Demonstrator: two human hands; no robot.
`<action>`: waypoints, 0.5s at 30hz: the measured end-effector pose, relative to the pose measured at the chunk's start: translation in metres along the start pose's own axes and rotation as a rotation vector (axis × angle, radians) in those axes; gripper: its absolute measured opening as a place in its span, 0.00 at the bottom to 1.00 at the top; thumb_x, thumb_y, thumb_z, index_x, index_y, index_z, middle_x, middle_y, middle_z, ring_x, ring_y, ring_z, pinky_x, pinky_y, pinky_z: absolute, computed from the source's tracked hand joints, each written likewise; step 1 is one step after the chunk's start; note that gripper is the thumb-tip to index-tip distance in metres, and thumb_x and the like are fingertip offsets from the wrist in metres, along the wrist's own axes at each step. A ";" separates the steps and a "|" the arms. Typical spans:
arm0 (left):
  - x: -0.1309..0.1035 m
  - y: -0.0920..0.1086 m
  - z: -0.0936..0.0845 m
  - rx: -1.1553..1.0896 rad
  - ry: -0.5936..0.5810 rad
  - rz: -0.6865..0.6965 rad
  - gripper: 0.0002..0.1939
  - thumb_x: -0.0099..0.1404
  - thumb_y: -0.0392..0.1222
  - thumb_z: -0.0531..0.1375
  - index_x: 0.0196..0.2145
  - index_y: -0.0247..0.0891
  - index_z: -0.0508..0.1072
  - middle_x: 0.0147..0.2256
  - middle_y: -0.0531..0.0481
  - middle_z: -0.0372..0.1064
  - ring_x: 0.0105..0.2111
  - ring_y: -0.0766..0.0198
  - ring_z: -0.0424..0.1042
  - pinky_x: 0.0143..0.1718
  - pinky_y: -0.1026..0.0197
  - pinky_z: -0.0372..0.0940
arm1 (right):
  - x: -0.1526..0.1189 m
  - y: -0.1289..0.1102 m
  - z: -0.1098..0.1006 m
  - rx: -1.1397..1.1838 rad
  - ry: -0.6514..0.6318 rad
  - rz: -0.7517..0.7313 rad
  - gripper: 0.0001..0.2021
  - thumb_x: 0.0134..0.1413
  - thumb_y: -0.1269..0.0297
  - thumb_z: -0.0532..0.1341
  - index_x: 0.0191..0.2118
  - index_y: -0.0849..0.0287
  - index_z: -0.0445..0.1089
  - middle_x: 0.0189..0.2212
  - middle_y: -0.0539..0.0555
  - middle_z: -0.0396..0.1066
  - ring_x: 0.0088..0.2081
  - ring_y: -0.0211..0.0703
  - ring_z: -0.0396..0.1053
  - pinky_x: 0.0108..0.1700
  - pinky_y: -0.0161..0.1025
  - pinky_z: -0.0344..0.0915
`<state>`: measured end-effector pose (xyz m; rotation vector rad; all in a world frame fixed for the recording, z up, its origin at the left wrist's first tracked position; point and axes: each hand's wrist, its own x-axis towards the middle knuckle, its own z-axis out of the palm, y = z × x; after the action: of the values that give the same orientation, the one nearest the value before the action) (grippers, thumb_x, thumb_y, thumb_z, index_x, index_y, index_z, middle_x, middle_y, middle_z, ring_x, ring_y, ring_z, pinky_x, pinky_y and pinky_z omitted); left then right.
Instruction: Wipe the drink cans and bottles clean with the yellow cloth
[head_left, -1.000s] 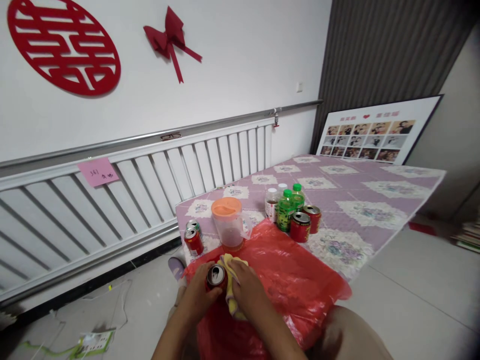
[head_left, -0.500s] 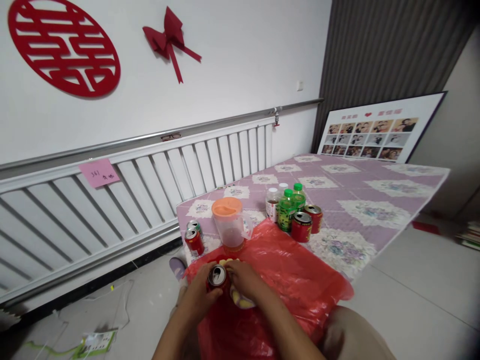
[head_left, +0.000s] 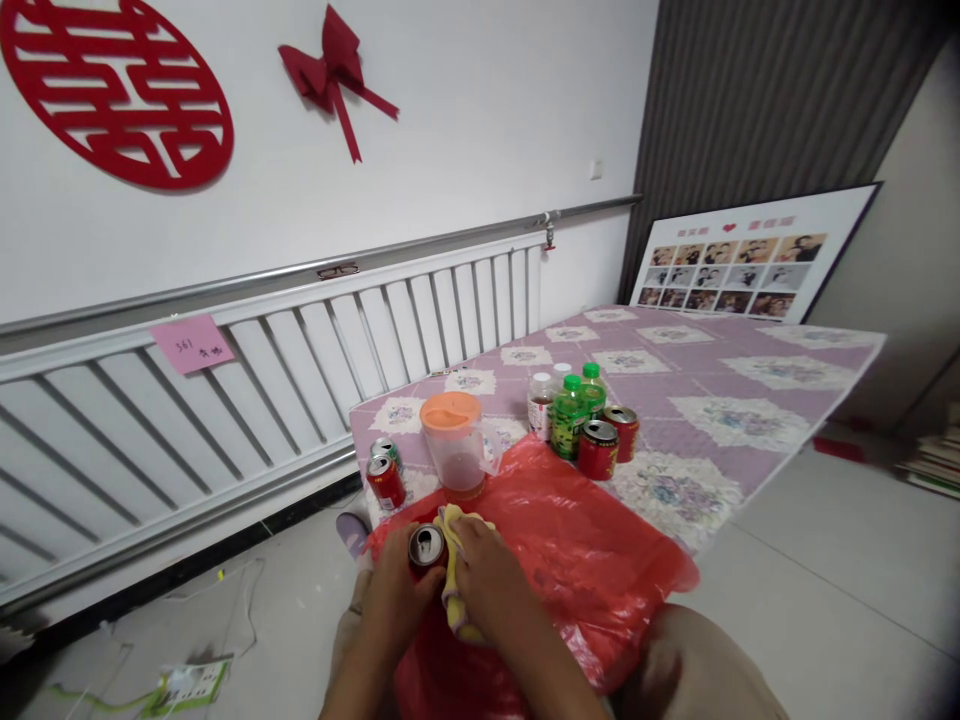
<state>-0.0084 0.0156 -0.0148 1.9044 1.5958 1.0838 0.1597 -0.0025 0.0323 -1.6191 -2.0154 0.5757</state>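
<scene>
White wall with a red paper emblem (head_left: 112, 95) and a red bow (head_left: 334, 70) rises behind a slatted white rail (head_left: 300, 360), and below it a bed (head_left: 712, 400) in a purple patterned cover carries the things, so we call it a bed rather than a counter. We sit at its near corner, where a red plastic sheet (head_left: 585, 540) is spread. Our left hand (head_left: 394, 600) is wrapped closed around a red drink can (head_left: 427, 546), held upright over the sheet with its opened silver top facing us. Our right hand (head_left: 484, 575) is closed on a yellow cloth (head_left: 450, 560), pressed against the can's right side. Just beyond stand a clear jug with an orange lid (head_left: 455, 450), two more red cans (head_left: 386, 475) to its left, and to the right a cluster of green-capped bottles (head_left: 574, 415) with two further red cans (head_left: 607, 445). To wipe well, we judge the left hand should grip low on the can and keep it level, since the top is open and any liquid left inside could spill onto the sheet. The cloth hand should sweep round the wall while the other hand turns the can in small steps, so no strip is missed. Light pressure seems wise: a thin can dents easily.
</scene>
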 end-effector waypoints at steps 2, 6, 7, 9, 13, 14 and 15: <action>0.000 0.002 0.000 -0.005 0.021 -0.019 0.24 0.52 0.35 0.65 0.49 0.39 0.73 0.46 0.44 0.74 0.48 0.48 0.74 0.54 0.45 0.67 | -0.003 -0.002 0.002 -0.031 -0.024 0.023 0.24 0.61 0.74 0.54 0.62 0.61 0.65 0.57 0.62 0.70 0.58 0.51 0.66 0.59 0.42 0.58; -0.001 0.004 0.000 -0.006 0.045 -0.024 0.24 0.53 0.36 0.65 0.49 0.38 0.72 0.48 0.43 0.74 0.50 0.48 0.73 0.55 0.44 0.66 | -0.007 -0.001 0.010 -0.065 -0.069 0.094 0.19 0.60 0.76 0.54 0.55 0.63 0.71 0.52 0.64 0.74 0.52 0.54 0.70 0.56 0.44 0.61; -0.002 0.004 0.000 -0.003 0.046 -0.026 0.24 0.53 0.36 0.65 0.49 0.38 0.72 0.48 0.43 0.74 0.50 0.48 0.73 0.55 0.44 0.66 | -0.007 0.000 0.011 -0.063 -0.070 0.101 0.19 0.60 0.76 0.53 0.54 0.64 0.71 0.51 0.65 0.74 0.52 0.54 0.70 0.56 0.45 0.62; -0.002 0.006 -0.001 0.001 0.046 -0.030 0.23 0.54 0.36 0.64 0.49 0.39 0.72 0.47 0.44 0.74 0.50 0.49 0.73 0.55 0.45 0.66 | -0.008 0.002 0.011 -0.051 -0.074 0.100 0.18 0.61 0.76 0.52 0.53 0.64 0.72 0.51 0.64 0.74 0.52 0.54 0.70 0.56 0.45 0.62; -0.002 0.011 -0.002 0.013 0.051 -0.035 0.21 0.53 0.36 0.64 0.47 0.39 0.72 0.45 0.45 0.74 0.48 0.50 0.74 0.53 0.47 0.67 | -0.009 -0.002 0.003 -0.010 -0.049 0.068 0.21 0.63 0.75 0.49 0.57 0.63 0.69 0.54 0.63 0.72 0.54 0.50 0.69 0.56 0.41 0.61; -0.002 0.013 -0.002 0.015 0.049 -0.037 0.21 0.53 0.36 0.64 0.47 0.39 0.73 0.45 0.45 0.74 0.47 0.50 0.74 0.52 0.47 0.67 | -0.009 -0.004 0.000 0.015 -0.022 0.061 0.22 0.62 0.75 0.50 0.59 0.62 0.67 0.56 0.62 0.71 0.56 0.49 0.68 0.58 0.40 0.60; -0.002 0.014 -0.003 0.016 0.046 -0.041 0.20 0.54 0.36 0.64 0.46 0.39 0.73 0.44 0.45 0.74 0.47 0.50 0.74 0.52 0.47 0.68 | -0.009 -0.006 -0.002 0.045 0.009 0.056 0.23 0.61 0.76 0.50 0.60 0.60 0.67 0.57 0.61 0.70 0.57 0.48 0.67 0.59 0.40 0.59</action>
<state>-0.0021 0.0096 -0.0030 1.8619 1.6660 1.1087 0.1582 -0.0126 0.0362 -1.6530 -1.9425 0.6283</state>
